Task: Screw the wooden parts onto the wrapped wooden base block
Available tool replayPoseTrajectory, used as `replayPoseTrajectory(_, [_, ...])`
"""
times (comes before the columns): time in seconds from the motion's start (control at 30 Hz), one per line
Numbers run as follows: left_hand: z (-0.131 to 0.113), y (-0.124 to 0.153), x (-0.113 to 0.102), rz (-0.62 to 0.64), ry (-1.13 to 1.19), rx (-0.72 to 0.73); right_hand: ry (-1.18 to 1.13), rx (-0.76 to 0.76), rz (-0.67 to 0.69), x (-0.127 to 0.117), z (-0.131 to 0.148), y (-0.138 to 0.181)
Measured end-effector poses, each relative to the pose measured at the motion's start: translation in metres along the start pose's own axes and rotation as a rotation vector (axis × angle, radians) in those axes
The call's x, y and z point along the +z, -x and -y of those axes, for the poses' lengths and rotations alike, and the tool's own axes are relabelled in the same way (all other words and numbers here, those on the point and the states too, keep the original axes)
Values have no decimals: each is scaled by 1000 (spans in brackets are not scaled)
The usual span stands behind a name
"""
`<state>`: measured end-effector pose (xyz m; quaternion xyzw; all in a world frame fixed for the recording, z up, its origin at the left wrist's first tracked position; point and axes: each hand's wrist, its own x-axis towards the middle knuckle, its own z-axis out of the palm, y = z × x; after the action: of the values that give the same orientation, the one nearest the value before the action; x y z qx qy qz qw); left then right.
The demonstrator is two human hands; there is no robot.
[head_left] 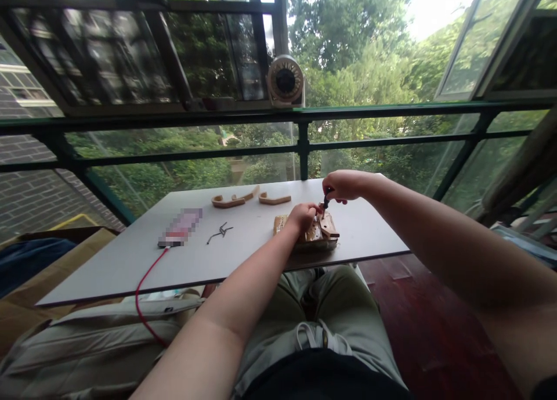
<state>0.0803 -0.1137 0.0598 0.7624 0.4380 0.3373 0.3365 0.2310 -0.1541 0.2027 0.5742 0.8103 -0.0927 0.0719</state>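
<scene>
A small wooden assembly (319, 233) of flat brown parts lies on the white table (243, 255) near its front edge. My left hand (301, 216) is closed and rests on the assembly's left top, fingers pressed against it. My right hand (343, 186) is curled just above, gripping a small dark tool with a red part (325, 201) that points down onto the assembly. Three curved wooden pieces (250, 199) lie farther back on the table.
A small bent metal part (220, 232) lies left of the assembly. Further left sits a blurred flat device (181, 227) with a red cable (143, 295) hanging off the table. A small fan (285, 81) stands on the window rail. Cardboard boxes (47, 272) at left.
</scene>
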Motion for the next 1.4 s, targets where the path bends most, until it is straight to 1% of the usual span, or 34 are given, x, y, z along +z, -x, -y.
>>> replayPoseTrajectory(0.1, [-1,-1,-2,-66,-14,-21,60,38,-15,-1,6,-1])
replayPoseTrajectory(0.23, [2,-3,-2,-156,-67,-32,155,124,21,-3,11,-1])
replayPoseTrajectory(0.37, [3,-3,0,-142,-50,-11,188,198,32,-1,7,-7])
replayPoseTrajectory(0.6, [2,0,3,-85,-25,-28,139,317,-23,11,-2,-27])
replayPoseTrajectory(0.77, [6,-2,4,-85,-6,-9,109,396,-22,17,-10,-37])
replayPoseTrajectory(0.9, [13,-7,5,-101,-11,16,111,424,-29,25,-23,-36])
replayPoseTrajectory(0.97, [15,-9,6,-104,-6,22,150,397,-83,31,-28,-32])
replayPoseTrajectory(1.07, [15,-8,6,-104,9,12,199,284,-216,39,-28,-27])
replayPoseTrajectory(1.1, [14,-8,6,-102,10,3,200,254,-241,41,-26,-25])
replayPoseTrajectory(1.27, [6,-2,4,-60,31,-41,132,146,-278,42,-7,-21])
replayPoseTrajectory(1.4, [4,0,4,-31,62,-55,57,106,-232,37,-1,-19])
